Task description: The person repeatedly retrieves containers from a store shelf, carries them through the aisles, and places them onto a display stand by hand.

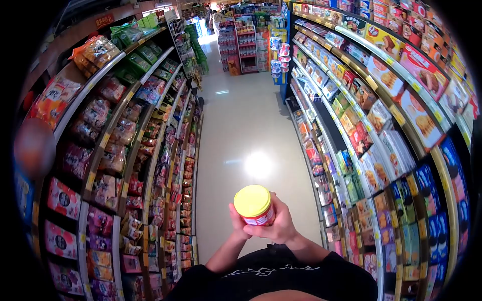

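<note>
A red canister with a yellow lid (pixel 252 201) is held in front of my chest, over the aisle floor. My right hand (pixel 279 223) wraps round its right side and lower front, with the thumb across the bottom edge. On the other side my left hand (pixel 238 221) presses against the canister, its fingers partly hidden behind it. The lid faces up toward me and sits on the canister. Print shows on the red side below the lid, too small to read.
Shelves of bagged snacks (pixel 120 130) line the left side, and shelves of boxed goods (pixel 371 115) line the right. Pale tiled floor (pixel 241 120) runs between them. At the far end stand a display rack (pixel 246 45) and a person (pixel 216 22).
</note>
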Available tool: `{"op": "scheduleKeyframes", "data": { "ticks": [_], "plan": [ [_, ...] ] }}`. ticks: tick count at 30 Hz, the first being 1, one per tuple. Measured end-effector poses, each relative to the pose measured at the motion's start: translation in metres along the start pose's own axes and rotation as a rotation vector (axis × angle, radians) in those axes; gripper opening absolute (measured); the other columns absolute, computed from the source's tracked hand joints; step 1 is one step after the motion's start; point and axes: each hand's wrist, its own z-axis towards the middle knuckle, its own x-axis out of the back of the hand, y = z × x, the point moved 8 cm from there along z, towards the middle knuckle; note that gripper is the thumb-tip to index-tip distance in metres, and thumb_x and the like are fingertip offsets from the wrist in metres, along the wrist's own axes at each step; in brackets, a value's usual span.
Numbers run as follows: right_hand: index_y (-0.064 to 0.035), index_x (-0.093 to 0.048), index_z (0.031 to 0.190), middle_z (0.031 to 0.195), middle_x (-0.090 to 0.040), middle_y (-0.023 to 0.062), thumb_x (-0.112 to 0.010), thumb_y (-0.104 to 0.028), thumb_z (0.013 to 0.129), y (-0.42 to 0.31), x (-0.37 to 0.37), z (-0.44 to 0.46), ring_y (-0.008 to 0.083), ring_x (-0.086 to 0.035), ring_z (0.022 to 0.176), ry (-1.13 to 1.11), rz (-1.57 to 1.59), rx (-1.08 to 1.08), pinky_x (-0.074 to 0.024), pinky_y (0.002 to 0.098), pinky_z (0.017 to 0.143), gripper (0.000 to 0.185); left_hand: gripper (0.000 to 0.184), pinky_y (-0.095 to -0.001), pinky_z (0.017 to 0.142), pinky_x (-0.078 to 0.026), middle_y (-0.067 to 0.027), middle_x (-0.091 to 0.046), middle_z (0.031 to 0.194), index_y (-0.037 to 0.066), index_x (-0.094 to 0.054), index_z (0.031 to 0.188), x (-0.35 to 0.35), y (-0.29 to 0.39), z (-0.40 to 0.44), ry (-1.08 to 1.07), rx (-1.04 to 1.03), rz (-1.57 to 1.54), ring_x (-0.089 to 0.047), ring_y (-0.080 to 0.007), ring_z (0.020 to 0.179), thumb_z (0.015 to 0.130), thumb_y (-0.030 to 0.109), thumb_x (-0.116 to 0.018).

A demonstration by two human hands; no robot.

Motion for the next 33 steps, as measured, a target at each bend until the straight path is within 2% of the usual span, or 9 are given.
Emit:
{"op": "scheduleKeyframes", "data": {
  "ticks": [6,10,16,18,19,22,23,27,33],
  "plan": [
    [0.0019,-0.052,0.124,0.113,-0.061,0.0088,-0.086,-0.017,0.068,0.010,0.091,0.142,0.0183,-0.059,0.105,-0.005,0.099,0.048,-0.0468,0.0328,0.094,0.068,0.076,-0.0428,0.095,-0.049,-0.0224,-0.063,0.117,-0.006,-0.054,0.124,-0.016,0.000,0.173,0.014,-0.045,0.100,-0.063,-0.0318,0.106,0.100,0.056,-0.017],
    [0.0015,-0.054,0.122,0.112,-0.061,0.0086,-0.086,-0.018,0.068,0.029,0.147,0.224,0.0181,-0.060,0.103,0.026,0.167,0.025,-0.0477,0.0325,0.092,0.065,0.066,-0.0396,0.089,-0.052,-0.0196,-0.065,0.110,-0.004,-0.056,0.120,-0.008,-0.011,0.271,0.044,-0.043,0.127,-0.065,-0.0283,0.100,0.102,0.049,-0.021],
    [0.0004,-0.057,0.117,0.109,-0.062,0.0078,-0.085,-0.021,0.073,0.071,0.219,0.315,0.0170,-0.060,0.101,0.200,0.297,-0.130,-0.0488,0.0332,0.090,0.057,0.053,-0.0389,0.089,-0.052,-0.0163,-0.064,0.113,0.000,-0.054,0.122,0.037,-0.073,0.379,0.309,0.080,-0.105,-0.064,-0.0257,0.099,0.102,0.043,-0.031],
    [0.0010,-0.056,0.118,0.110,-0.063,0.0084,-0.083,-0.020,0.075,0.109,0.244,0.343,0.0169,-0.060,0.101,0.263,0.384,-0.248,-0.0492,0.0336,0.089,0.055,0.049,-0.0388,0.089,-0.053,-0.0166,-0.064,0.113,0.000,-0.054,0.121,0.053,-0.099,0.419,0.231,0.169,-0.278,-0.064,-0.0260,0.100,0.102,0.039,-0.032],
    [0.0027,-0.055,0.120,0.111,-0.063,0.0095,-0.072,-0.028,0.086,0.122,0.254,0.359,0.0164,-0.060,0.101,0.238,0.354,-0.201,-0.0486,0.0325,0.090,0.048,0.049,-0.0390,0.088,-0.053,-0.0170,-0.064,0.112,-0.001,-0.054,0.121,0.065,-0.109,0.438,0.264,0.200,-0.286,-0.065,-0.0264,0.100,0.101,0.039,-0.032],
    [0.0037,-0.054,0.123,0.114,-0.064,0.0117,-0.055,-0.043,0.095,0.156,0.288,0.418,0.0180,-0.063,0.101,0.324,0.519,-0.131,-0.0493,0.0334,0.091,0.054,0.049,-0.0400,0.086,-0.055,-0.0179,-0.065,0.111,-0.002,-0.054,0.120,0.091,-0.125,0.503,0.241,0.245,-0.360,-0.065,-0.0274,0.099,0.101,0.038,-0.032],
    [0.0046,-0.055,0.122,0.112,-0.066,0.0121,-0.040,-0.051,0.098,0.170,0.299,0.441,0.0183,-0.063,0.102,0.348,0.452,-0.120,-0.0488,0.0329,0.091,0.062,0.049,-0.0403,0.086,-0.055,-0.0181,-0.065,0.111,-0.002,-0.054,0.120,0.098,-0.127,0.531,0.209,0.247,-0.394,-0.066,-0.0277,0.099,0.101,0.038,-0.031],
    [0.0050,-0.059,0.117,0.109,-0.067,0.0126,-0.039,-0.055,0.097,0.187,0.335,0.555,0.0194,-0.064,0.101,0.363,0.537,-0.106,-0.0487,0.0331,0.090,0.066,0.049,-0.0417,0.087,-0.055,-0.0196,-0.065,0.111,-0.001,-0.054,0.121,0.131,-0.132,0.645,0.254,0.260,-0.388,-0.066,-0.0297,0.098,0.100,0.036,-0.031],
    [0.0028,-0.062,0.110,0.095,-0.069,0.0145,-0.036,-0.057,0.096,0.242,0.403,0.707,0.0220,-0.067,0.089,0.468,0.663,-0.312,-0.0517,0.0340,0.085,0.066,0.050,-0.0406,0.089,-0.055,-0.0185,-0.066,0.105,0.000,-0.056,0.117,0.166,-0.145,0.808,0.268,0.427,-0.335,-0.067,-0.0280,0.097,0.097,0.035,-0.027]
  ]
}}
